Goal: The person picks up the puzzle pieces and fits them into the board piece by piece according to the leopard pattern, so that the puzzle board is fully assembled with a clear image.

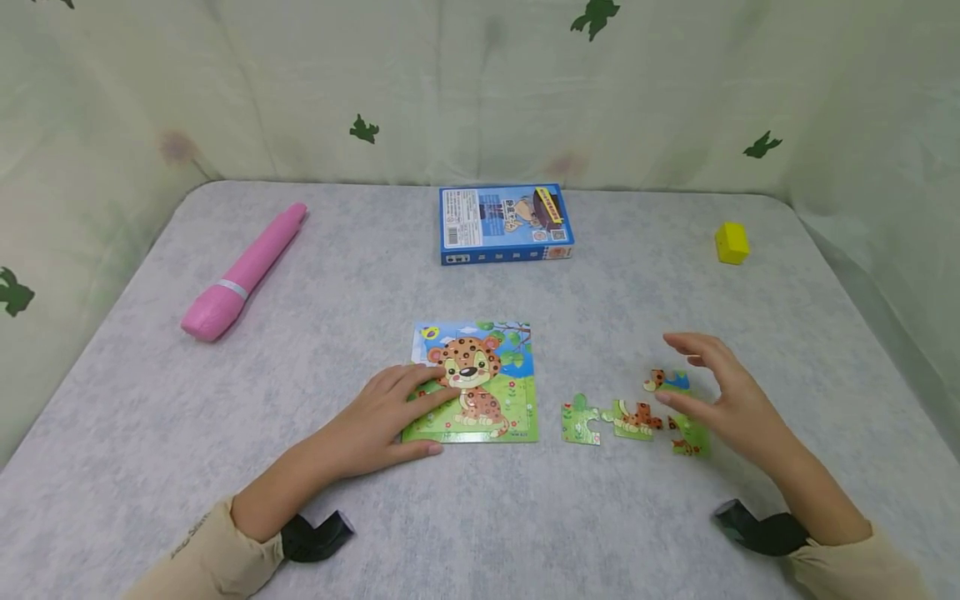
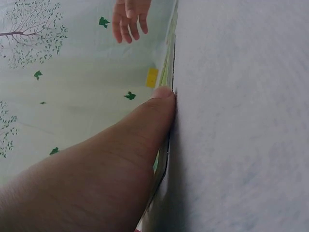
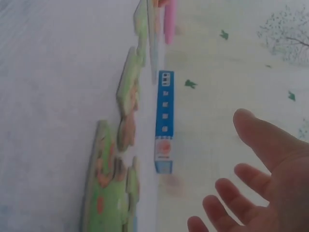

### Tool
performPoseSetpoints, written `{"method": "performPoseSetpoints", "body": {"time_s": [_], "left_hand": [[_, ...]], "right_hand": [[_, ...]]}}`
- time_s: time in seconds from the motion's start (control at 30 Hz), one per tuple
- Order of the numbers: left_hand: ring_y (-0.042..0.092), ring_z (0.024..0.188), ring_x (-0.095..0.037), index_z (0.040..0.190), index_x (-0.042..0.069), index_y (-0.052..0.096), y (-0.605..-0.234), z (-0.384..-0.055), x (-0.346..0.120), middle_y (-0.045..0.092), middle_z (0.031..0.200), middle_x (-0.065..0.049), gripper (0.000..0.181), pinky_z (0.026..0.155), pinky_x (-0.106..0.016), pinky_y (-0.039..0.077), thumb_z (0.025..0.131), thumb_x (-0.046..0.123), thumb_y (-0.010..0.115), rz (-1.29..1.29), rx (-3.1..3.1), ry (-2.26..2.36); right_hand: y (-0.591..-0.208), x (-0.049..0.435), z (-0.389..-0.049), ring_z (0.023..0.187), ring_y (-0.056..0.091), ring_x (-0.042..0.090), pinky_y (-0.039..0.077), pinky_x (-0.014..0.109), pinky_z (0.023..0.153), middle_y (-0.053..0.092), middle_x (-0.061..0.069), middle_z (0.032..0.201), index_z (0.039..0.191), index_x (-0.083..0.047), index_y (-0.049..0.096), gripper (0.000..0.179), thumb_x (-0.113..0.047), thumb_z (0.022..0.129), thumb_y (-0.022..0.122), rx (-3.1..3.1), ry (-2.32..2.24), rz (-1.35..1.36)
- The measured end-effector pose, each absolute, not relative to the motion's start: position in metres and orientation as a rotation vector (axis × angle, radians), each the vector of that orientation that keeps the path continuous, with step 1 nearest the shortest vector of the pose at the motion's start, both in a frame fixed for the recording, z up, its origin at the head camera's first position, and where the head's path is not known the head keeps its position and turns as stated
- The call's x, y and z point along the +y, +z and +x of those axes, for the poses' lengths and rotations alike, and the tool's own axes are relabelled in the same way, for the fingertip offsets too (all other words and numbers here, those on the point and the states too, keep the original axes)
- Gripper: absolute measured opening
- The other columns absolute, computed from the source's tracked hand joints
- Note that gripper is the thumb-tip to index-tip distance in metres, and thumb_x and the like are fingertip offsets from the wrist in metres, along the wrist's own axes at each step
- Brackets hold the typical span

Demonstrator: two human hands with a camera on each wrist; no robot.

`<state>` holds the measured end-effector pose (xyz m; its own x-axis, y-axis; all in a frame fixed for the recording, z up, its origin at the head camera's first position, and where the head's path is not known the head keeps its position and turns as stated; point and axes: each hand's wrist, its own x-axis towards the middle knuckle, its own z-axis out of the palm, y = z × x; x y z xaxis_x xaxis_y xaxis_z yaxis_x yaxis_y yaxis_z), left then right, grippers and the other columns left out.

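Note:
A square puzzle board (image 1: 521,408) printed with a spotted leopard cub lies flat on the table. My left hand (image 1: 367,429) rests on its left side, fingers spread across the picture and thumb (image 2: 161,104) along the near edge. To the right of the board lie loose jigsaw pieces: a green piece (image 1: 577,423), one with spotted legs (image 1: 636,421), a green and orange one (image 1: 690,437) and a blue-edged one (image 1: 671,381). Above the rightmost pieces hovers my right hand (image 1: 738,408), fingers apart and relaxed, with nothing held; it partly covers the green and orange piece.
Behind the board lies a blue box (image 1: 506,225). A pink microphone-shaped object (image 1: 247,275) is at the left, and a small yellow block (image 1: 731,242) at the back right. A pale printed curtain (image 1: 465,92) hangs past the table's far edge.

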<state>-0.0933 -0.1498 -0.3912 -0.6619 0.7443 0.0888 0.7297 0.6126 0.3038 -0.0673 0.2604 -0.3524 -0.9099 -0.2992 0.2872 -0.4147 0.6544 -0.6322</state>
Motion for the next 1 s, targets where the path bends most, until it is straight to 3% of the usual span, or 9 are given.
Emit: {"method": "performPoseSetpoints", "body": {"time_s": [0.2, 0.4, 0.5, 0.63, 1.0], "left_hand": [[0.022, 0.128, -0.024, 0.138, 0.026, 0.037, -0.391, -0.094, -0.149, 0.028, 0.141, -0.002, 0.063, 0.102, -0.046, 0.017, 0.084, 0.056, 0.049, 1.275, 2.781, 0.492], [0.022, 0.128, -0.025, 0.138, 0.026, 0.036, -0.391, -0.094, -0.15, 0.027, 0.142, -0.003, 0.064, 0.102, -0.046, 0.017, 0.084, 0.056, 0.049, 1.273, 2.782, 0.484], [0.021, 0.128, -0.024, 0.139, 0.027, 0.036, -0.391, -0.094, -0.15, 0.027, 0.142, -0.002, 0.064, 0.102, -0.046, 0.016, 0.084, 0.057, 0.049, 1.263, 2.782, 0.483], [0.021, 0.128, -0.024, 0.139, 0.028, 0.035, -0.392, -0.093, -0.15, 0.026, 0.142, -0.001, 0.064, 0.102, -0.045, 0.016, 0.084, 0.057, 0.048, 1.25, 2.779, 0.484], [0.021, 0.128, -0.023, 0.139, 0.028, 0.035, -0.392, -0.094, -0.15, 0.026, 0.142, -0.001, 0.064, 0.102, -0.046, 0.016, 0.084, 0.058, 0.048, 1.25, 2.783, 0.486]], "right_hand": [[-0.369, 0.274, -0.071, 0.109, 0.039, 0.026, 0.03, 0.016, 0.085, 0.04, 0.012, 0.127, 0.13, -0.001, 0.04, 0.061, -0.01, 0.078, 0.07, -2.852, 1.12, 0.544], [-0.38, 0.283, -0.076, 0.113, 0.036, 0.031, 0.024, 0.007, 0.087, 0.038, 0.016, 0.127, 0.129, 0.0, 0.04, 0.06, -0.018, 0.08, 0.069, -2.941, 1.149, 0.52], [-0.383, 0.283, -0.076, 0.115, 0.035, 0.033, 0.027, 0.024, 0.095, 0.039, 0.017, 0.126, 0.127, -0.001, 0.043, 0.056, -0.019, 0.08, 0.068, -2.962, 1.128, 0.535], [-0.386, 0.285, -0.077, 0.114, 0.036, 0.035, 0.031, 0.05, 0.089, 0.042, 0.017, 0.122, 0.123, 0.0, 0.049, 0.048, -0.014, 0.081, 0.068, -2.95, 1.064, 0.584], [-0.386, 0.281, -0.076, 0.11, 0.036, 0.038, 0.03, 0.057, 0.086, 0.044, 0.017, 0.118, 0.115, -0.002, 0.053, 0.039, -0.017, 0.082, 0.067, -2.959, 1.01, 0.537]]}}
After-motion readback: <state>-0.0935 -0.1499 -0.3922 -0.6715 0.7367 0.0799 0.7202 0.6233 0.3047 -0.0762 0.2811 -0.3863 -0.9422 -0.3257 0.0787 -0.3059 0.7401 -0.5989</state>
